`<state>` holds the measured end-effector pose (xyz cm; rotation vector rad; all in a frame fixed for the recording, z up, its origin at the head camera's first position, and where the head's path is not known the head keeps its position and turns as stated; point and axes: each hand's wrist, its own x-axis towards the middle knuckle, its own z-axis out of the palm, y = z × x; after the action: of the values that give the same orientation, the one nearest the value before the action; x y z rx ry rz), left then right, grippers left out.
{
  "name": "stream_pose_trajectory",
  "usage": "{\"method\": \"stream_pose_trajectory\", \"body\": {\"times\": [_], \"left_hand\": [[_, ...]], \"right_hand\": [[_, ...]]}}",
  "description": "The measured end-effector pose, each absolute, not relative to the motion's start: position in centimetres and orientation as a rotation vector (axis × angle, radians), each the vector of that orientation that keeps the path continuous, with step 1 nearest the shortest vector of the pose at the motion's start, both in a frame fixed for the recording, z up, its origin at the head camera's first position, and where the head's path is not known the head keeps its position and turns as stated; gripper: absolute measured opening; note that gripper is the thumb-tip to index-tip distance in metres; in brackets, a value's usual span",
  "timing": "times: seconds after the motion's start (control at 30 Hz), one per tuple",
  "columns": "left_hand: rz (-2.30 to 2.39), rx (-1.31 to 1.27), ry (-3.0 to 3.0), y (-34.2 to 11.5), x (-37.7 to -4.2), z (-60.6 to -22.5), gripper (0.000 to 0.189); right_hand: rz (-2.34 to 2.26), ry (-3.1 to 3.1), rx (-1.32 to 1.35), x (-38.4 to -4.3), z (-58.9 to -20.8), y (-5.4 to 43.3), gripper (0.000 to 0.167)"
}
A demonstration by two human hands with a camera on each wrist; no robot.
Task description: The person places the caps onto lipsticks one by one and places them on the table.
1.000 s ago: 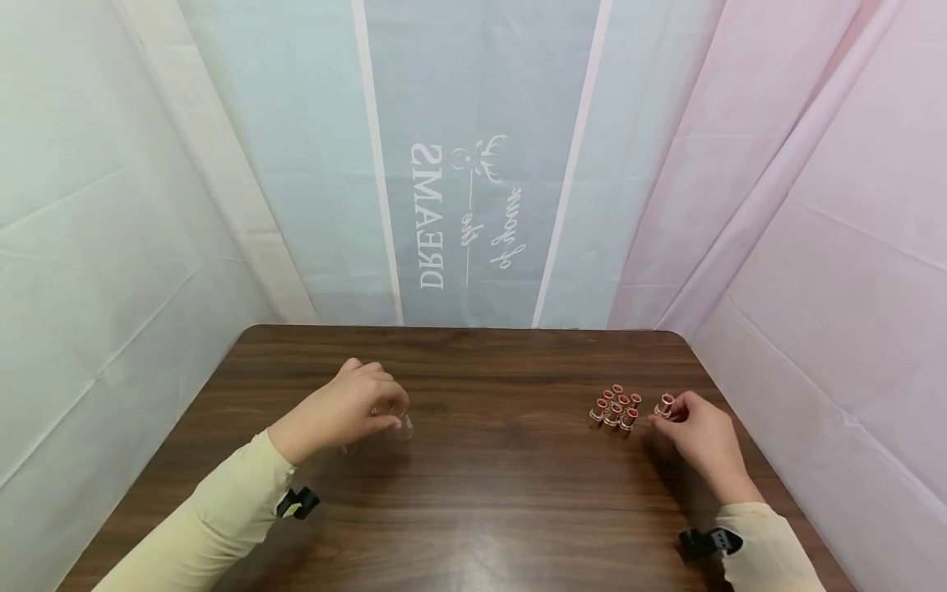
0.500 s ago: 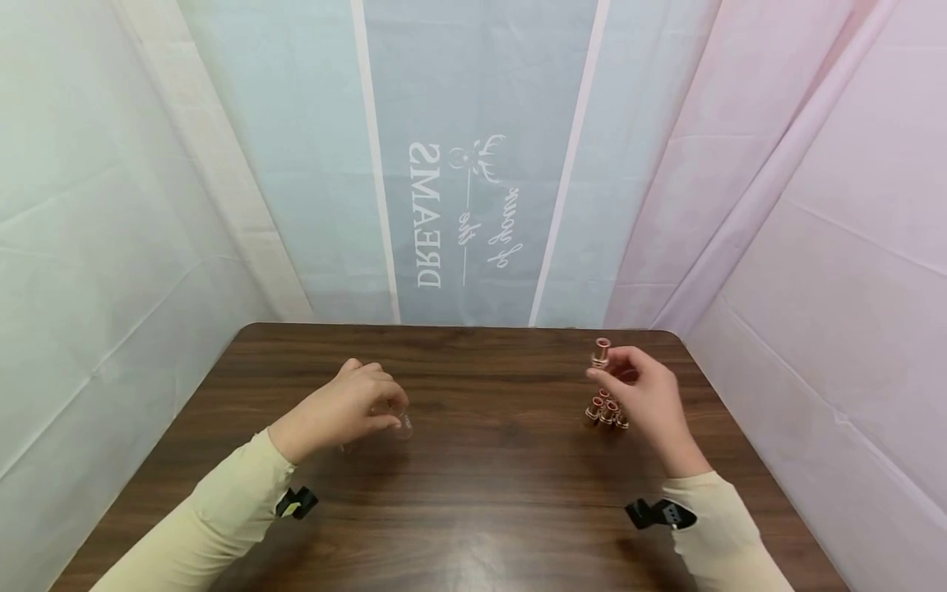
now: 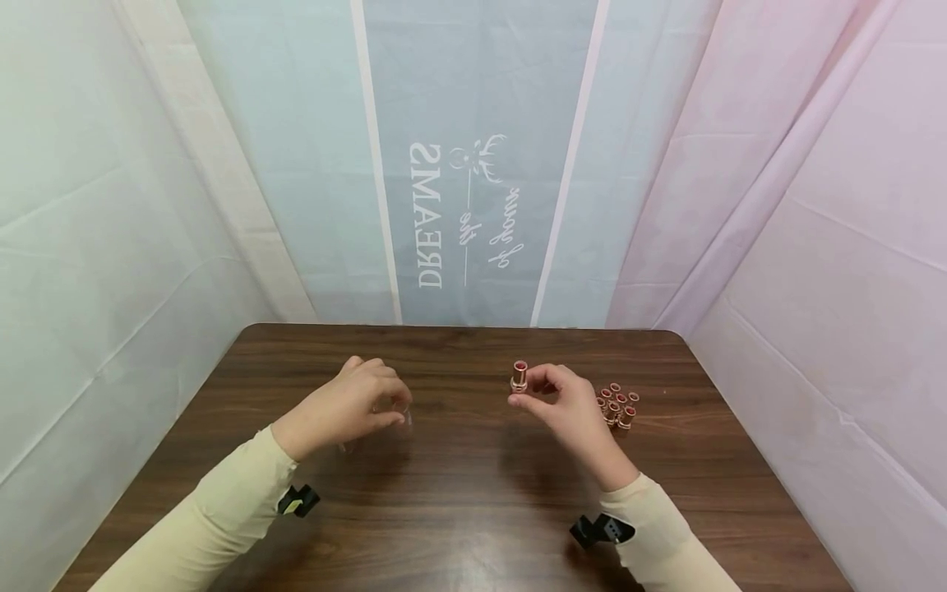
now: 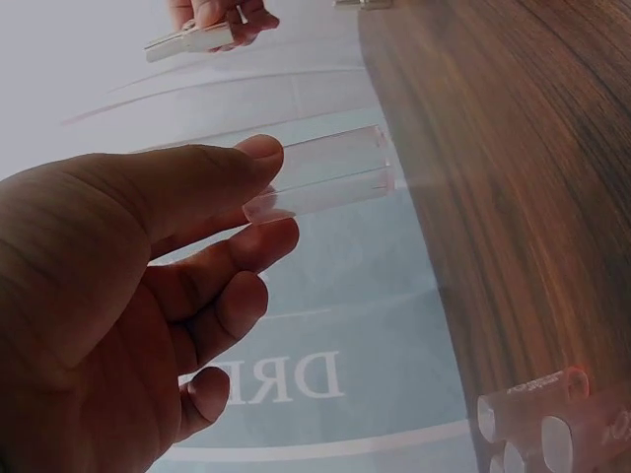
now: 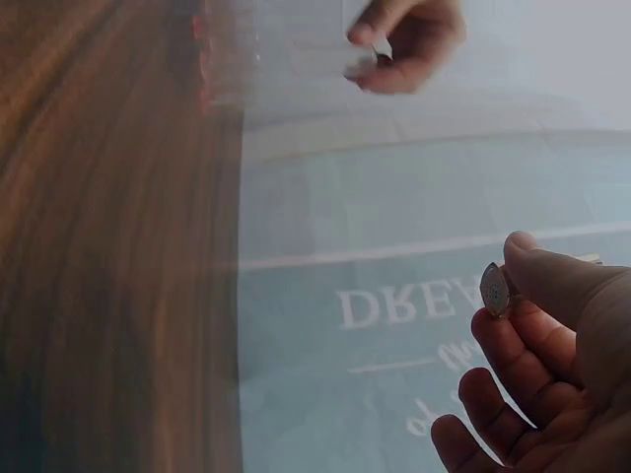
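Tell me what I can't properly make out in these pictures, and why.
Head view: the left hand hides most of the clear tube it holds.
Head view: the right hand partly covers the standing copper-coloured pieces, so their count is uncertain.
Left wrist view: the cluster of clear tubes is cut off by the corner; its lettering is too small to read.
Right wrist view: the right hand hides much of the copper-coloured piece it holds.

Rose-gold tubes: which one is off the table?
The rose-gold tube pinched in the right hand, held up in the air; the other tubes stand clustered on the table, farther right.
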<state>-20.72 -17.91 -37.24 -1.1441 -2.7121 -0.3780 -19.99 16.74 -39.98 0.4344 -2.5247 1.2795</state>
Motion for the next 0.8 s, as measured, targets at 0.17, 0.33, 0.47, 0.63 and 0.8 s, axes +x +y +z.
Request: {"method": "stream_pose_trajectory", "body": {"times": [0.17,0.33,0.47,0.63,0.8], "left_hand": [[-0.459,-1.120,-2.717,-17.3,-21.1,-36.4,0.017],[-0.559,-1.144,-2.696,-16.0,-21.6,-34.5,0.016],[-0.576,-1.188,-2.659,-14.4,-22.0,-32.2,0.015],[-0.576,-1.232,-2.623,-12.0,-22.6,-29.8,0.014],[-0.561,-1.291,-2.610,-9.9,-22.8,-28.6,0.013]], "right_hand": [[1.323,-2.511,0.485,-19.7,-40.6,16.2,0.025],[1.331,-2.482,0.536,-20.0,-41.6,15.7,0.025],[1.362,-2.486,0.538,-20.1,-42.4,15.2,0.023],[1.390,-2.505,0.574,-20.0,-43.1,15.0,0.022],[1.363,-2.504,0.604,-19.9,-43.3,14.8,0.022]]}}
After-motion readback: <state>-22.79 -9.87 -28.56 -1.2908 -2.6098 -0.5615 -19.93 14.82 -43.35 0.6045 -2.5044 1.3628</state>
